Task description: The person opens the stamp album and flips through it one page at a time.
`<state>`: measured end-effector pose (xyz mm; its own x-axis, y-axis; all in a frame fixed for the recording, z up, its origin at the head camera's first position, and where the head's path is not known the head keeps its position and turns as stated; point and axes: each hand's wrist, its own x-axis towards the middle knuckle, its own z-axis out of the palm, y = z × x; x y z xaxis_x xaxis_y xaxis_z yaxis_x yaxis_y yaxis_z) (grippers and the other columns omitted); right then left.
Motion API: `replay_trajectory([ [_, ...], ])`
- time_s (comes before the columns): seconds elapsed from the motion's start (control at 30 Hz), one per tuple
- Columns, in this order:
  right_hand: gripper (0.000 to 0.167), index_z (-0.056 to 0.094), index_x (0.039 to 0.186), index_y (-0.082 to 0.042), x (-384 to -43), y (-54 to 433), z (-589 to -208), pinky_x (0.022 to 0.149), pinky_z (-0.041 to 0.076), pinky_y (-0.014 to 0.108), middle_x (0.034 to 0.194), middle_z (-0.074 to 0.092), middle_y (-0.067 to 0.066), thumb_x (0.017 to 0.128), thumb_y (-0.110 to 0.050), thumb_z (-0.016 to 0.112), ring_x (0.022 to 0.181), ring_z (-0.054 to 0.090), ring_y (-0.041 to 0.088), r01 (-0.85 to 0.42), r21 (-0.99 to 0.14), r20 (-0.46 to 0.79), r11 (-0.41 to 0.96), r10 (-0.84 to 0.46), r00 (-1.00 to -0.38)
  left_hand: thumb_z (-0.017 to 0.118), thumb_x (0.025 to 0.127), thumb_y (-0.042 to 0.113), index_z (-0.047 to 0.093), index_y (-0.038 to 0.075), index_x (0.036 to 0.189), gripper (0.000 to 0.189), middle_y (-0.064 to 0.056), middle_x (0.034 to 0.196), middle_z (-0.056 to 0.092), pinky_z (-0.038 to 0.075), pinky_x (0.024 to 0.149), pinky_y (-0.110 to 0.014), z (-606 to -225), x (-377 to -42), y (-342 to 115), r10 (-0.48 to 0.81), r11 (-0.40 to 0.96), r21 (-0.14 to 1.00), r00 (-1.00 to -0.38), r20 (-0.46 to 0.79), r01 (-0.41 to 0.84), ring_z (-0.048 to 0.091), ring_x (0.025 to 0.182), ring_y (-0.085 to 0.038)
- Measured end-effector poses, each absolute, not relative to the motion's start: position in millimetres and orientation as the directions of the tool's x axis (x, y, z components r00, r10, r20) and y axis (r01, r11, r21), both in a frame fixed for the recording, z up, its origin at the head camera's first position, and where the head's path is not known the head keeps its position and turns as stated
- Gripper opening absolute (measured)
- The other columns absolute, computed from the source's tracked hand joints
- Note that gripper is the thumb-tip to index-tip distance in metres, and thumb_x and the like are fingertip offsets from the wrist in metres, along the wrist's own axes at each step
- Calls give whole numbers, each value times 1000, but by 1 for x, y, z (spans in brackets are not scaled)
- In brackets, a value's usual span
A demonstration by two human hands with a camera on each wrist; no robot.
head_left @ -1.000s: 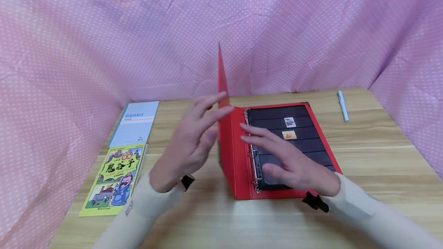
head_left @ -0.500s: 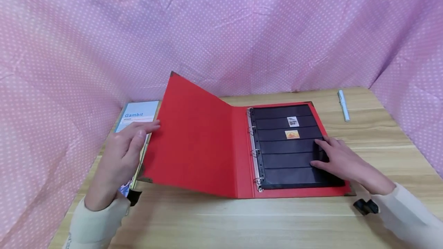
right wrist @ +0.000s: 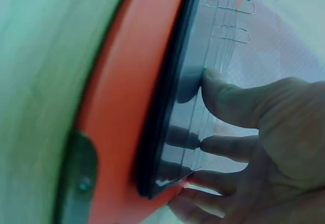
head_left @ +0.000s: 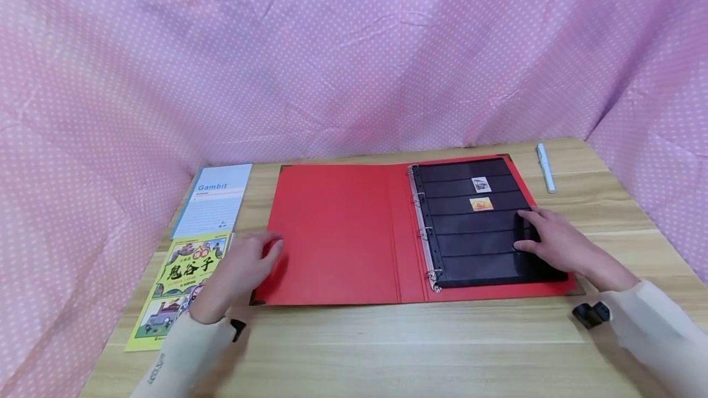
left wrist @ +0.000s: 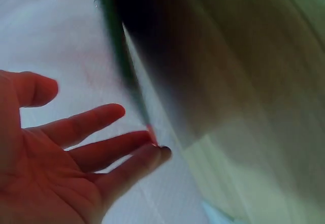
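Resting at the near side of the wooden desk (head_left: 409, 349), two pale sleeves (head_left: 179, 358) lead to the hands. The left hand (head_left: 245, 265) is spread, fingers loosely extended at the outer edge of a red ring binder (head_left: 332, 232); the left wrist view, though dim and blurred, shows fingertips meeting that thin edge, a contact unclear from the head. The right hand (head_left: 558, 243) is also spread, thumb on the glossy black page (head_left: 470, 241), fingers along its side. Only the right wrist view shows the thumb's reflection in the plastic and a rounded corner guard (right wrist: 78, 178) close up.

The binder lies open between the hands, smooth cover at left, metal rings (head_left: 423, 233) along the page. Strip pockets hold a grey stamp (head_left: 481, 185) and, below it, an orange-yellow stamp (head_left: 481, 204). Left of the binder are a yellow illustrated book (head_left: 160, 300) and, beyond it, a "Gambit" notebook (head_left: 212, 201). Far right, a light-blue pen (head_left: 545, 168). Behind hangs creased pink dotted cloth (head_left: 332, 48).
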<state>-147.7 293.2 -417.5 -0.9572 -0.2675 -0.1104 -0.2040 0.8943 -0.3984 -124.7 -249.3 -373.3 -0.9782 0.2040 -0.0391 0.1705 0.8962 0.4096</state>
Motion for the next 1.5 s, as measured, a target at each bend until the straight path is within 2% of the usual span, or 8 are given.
replay_trajectory([
  [0.27, 64, 38, 134, 13, -148, 292, -419, 93, 26, 68, 134, 25, 46, 89, -23, 66, 118, 27, 60, -213, -390, -111, 896, -275, -955, 65, 89, 33, 52, 7, 134, 54, -17, 128, 53, 45, 91, -53, -393, -124, -230, 197, 952, 273, -959, -205, 138, 45, 117, -38],
  [0.53, 55, 35, 136, 13, -147, 294, -414, 95, 24, 67, 134, 30, 42, 97, -20, 55, 121, 27, 57, -193, -489, -97, 851, -273, -957, 79, 72, 45, 53, 2, 130, 77, -19, 100, 52, 53, 74, -39, -402, -120, -211, 296, 955, 44, -933, -205, 293, 49, 96, -32],
  [0.8, 55, 40, 134, 11, -148, 291, -405, 98, 25, 65, 136, 30, 41, 98, -30, 51, 124, 29, 56, -178, -492, -125, 852, -272, -954, 81, 69, 46, 46, 2, 137, 88, -25, 114, 49, 54, 77, -42, -402, -120, -205, 249, 968, 29, -928, -277, 251, 46, 107, -38],
  [1.17, 51, 46, 135, 0, -138, 280, -369, 95, 28, 65, 144, 23, 35, 98, -34, 51, 126, 29, 55, -273, -495, -97, 825, -365, -926, 83, 68, 44, 46, 2, 138, 89, -23, 111, 49, 54, 73, -39, -401, -122, -205, 234, 971, 15, -927, -292, 240, 46, 103, -34],
  [1.23, 50, 44, 139, -5, -136, 279, -358, 96, 30, 62, 147, 26, 28, 99, -34, 49, 128, 30, 50, -287, -526, -91, 800, -389, -917, 83, 68, 44, 45, 3, 138, 90, -23, 111, 49, 54, 73, -38, -400, -122, -205, 225, 973, 22, -926, -303, 229, 46, 103, -34],
  [1.3, 46, 43, 141, -10, -135, 279, -348, 102, 32, 45, 147, 32, 20, 100, -30, 49, 130, 32, 42, -322, -566, -44, 758, -418, -907, 83, 68, 44, 44, 3, 139, 90, -23, 112, 48, 54, 73, -39, -399, -122, -205, 218, 975, 24, -924, -314, 221, 45, 104, -35],
  [1.4, 42, 43, 142, -14, -135, 280, -336, 98, 31, 18, 144, 39, 10, 100, -18, 48, 131, 33, 20, -402, -616, 74, 677, -458, -886, 82, 69, 44, 44, 3, 139, 90, -24, 113, 48, 54, 73, -39, -398, -122, -204, 218, 975, 23, -922, -321, 223, 45, 105, -35],
  [1.5, 43, 45, 141, -11, -136, 279, -325, 95, 24, 6, 145, 38, 8, 99, -4, 45, 133, 28, 7, -506, -637, 210, 581, -500, -840, 82, 69, 44, 45, 3, 138, 89, -24, 114, 48, 54, 74, -40, -398, -122, -204, 224, 973, 16, -922, -316, 231, 45, 105, -36],
])
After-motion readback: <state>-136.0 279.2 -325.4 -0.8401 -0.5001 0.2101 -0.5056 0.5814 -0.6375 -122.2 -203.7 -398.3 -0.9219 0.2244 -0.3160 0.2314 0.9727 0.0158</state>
